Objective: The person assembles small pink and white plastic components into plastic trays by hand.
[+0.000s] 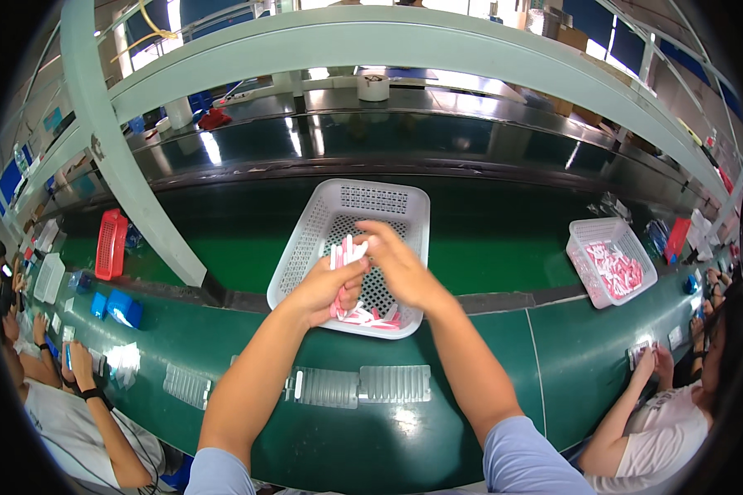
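A long green desk (570, 363) curves across the view, with a dark conveyor belt (470, 223) running behind it and a pale green frame (124, 165) arching overhead. On the desk's far edge, straight ahead, sits a white perforated basket (314, 223); a few pink-and-white sticks (371, 318) lie loose in its near corner. Both of the person's hands meet over this basket. The left hand (322, 289) has its grip closed around a small upright bundle of pink-and-white sticks (347, 250), their ends poking out above the fist. The right hand (400, 264) reaches in from the other side, its fingertips pinched on the top of the same bundle. On the desk nearer the person lie clear ribbed plastic trays (363, 384) in a row. To the right stands a second white basket (582, 247) filled with pink pieces, near another person's hands. To the left are a red basket (110, 243) and small blue boxes (124, 309).
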{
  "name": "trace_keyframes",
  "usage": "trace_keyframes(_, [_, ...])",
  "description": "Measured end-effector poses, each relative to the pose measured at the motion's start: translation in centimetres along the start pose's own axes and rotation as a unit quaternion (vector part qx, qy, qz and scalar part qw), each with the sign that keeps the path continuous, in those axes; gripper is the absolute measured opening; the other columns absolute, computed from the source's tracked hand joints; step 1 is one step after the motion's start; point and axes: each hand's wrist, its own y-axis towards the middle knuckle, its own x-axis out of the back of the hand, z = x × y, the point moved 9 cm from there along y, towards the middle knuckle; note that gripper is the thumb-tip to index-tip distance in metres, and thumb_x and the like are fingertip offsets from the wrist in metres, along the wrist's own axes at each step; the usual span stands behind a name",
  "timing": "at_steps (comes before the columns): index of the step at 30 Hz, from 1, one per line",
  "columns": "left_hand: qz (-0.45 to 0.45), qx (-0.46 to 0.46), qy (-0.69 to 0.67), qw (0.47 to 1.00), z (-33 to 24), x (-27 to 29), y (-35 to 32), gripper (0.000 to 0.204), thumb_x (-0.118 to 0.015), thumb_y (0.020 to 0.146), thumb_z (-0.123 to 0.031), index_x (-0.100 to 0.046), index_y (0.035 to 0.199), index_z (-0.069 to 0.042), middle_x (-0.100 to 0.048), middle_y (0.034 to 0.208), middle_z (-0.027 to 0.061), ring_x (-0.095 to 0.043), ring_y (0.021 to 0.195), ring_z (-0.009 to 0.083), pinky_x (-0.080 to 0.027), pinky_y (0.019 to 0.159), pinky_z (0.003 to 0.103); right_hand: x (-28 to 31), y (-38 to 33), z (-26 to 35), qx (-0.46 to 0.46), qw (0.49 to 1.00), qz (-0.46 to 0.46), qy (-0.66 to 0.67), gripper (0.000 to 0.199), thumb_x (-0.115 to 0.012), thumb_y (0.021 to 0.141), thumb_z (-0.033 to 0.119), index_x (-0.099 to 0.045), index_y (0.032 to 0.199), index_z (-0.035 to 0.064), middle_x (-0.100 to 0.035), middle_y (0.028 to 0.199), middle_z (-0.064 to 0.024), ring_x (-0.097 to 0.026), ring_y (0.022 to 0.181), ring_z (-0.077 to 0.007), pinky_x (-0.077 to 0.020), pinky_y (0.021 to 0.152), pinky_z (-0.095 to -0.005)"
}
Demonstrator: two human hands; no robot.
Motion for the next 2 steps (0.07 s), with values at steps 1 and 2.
trace_keyframes(1, [0.012, 0.007, 0.002, 1.0, 0.6, -0.5, -0.2, 0.014, -0.062, 0.105, -0.021, -0.057, 0.102, -0.008, -0.045, 0.063, -0.005, -0.043, 0.05, 0.0056, -0.035, 0.045, 0.024, -1.2, -0.3, 0.0, 0.006, 0.999, 0.033, 0.033, 0.049, -0.044, 0.111, 0.034, -0.046, 0.147, 0.0012, -0.063, 0.134, -0.0154, -0.061, 0.123, -0.0259, -0.0436, 0.11, -0.0384])
trace_keyframes(2, [0.025, 0.019, 0.005, 1.0, 1.2, -0.6, -1.0, 0.018, -0.065, 0.102, -0.023, -0.054, 0.11, -0.011, -0.045, 0.061, -0.003, -0.045, 0.048, 0.0068, -0.036, 0.044, 0.023, -0.1, -0.7, -0.2, 0.002, 0.999, 0.019, 0.027, 0.049, -0.044, 0.111, 0.034, -0.046, 0.147, 0.0012, -0.063, 0.134, -0.0154, -0.061, 0.123, -0.0259, -0.0436, 0.11, -0.0384])
